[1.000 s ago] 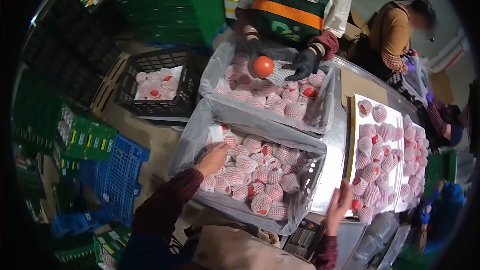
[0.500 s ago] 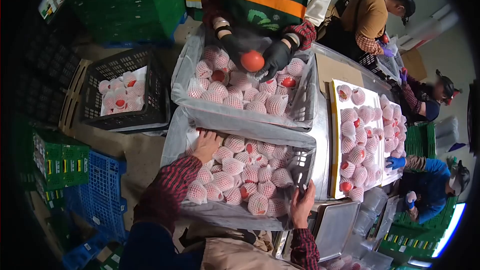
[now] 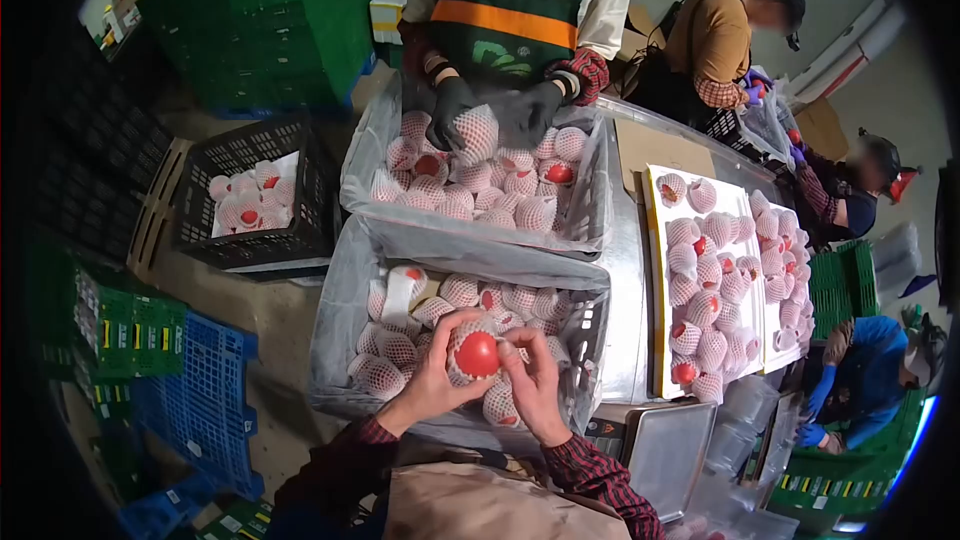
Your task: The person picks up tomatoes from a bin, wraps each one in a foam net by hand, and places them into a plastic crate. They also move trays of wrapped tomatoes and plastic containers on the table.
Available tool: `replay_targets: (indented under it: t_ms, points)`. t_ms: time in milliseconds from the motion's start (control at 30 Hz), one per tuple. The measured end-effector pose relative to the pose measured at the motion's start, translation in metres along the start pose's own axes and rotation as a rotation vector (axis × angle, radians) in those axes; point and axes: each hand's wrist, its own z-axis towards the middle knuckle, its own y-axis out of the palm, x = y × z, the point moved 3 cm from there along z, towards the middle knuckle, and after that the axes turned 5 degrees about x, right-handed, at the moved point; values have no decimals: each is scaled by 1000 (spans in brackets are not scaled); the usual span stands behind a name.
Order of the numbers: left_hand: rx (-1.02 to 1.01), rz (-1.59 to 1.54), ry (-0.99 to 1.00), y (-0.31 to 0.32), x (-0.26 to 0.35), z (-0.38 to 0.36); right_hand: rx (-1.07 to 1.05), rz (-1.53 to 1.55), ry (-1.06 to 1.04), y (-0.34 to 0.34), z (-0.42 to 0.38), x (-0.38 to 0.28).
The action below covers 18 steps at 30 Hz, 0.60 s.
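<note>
A red tomato-like fruit [image 3: 477,353] in a white foam net is held over the near lined crate [image 3: 335,380]. My left hand [image 3: 437,380] wraps round its left side, fingers closed on it. On the right side, my right hand [image 3: 535,375] pinches the fruit's net with thumb and fingers. Below and behind lie several net-wrapped fruits [image 3: 378,376] in the same crate. Across from me, a person's black-gloved hands hold a netted fruit [image 3: 476,134] over the far lined crate [image 3: 470,225].
White trays [image 3: 660,340] of netted fruit stand at the right on the metal table [image 3: 625,315]. A black crate [image 3: 245,255] with netted fruit is at the left, near a blue pallet [image 3: 205,390]. Co-workers [image 3: 715,35] are at the right.
Both my hands have left the crate's sides and come together around a netted fruit above it. The co-worker's fruit opposite now shows net over it. The view has shifted slightly.
</note>
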Motion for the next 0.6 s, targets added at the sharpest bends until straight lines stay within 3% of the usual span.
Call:
replay_targets:
  t_ms: [67, 200, 267, 300, 367, 433, 500, 600]
  points:
    - [-35, 96, 81, 8, 11, -6, 41, -100, -163, -5, -1, -10]
    - [16, -163, 24, 30, 15, -19, 159, 137, -49, -20, -13, -18]
    - [85, -528, -415, 40, -12, -30, 206, 181, -35, -35, -15, -17]
    - [64, -522, -420, 43, -15, -29, 233, 218, -3, -41, -17, -16]
    - [32, -873, -530, 53, -17, -27, 206, 468, 218, -58, -21, -9]
    - [-16, -865, -570, 55, -13, -26, 235, 573, 200, -63, -19, -9]
    - [-102, -978, -611, 56, -16, -30, 327, 798, 348, -64, -18, -9]
    - [-175, -1204, -627, 56, -7, -29, 315, 691, 302, -76, -24, 27]
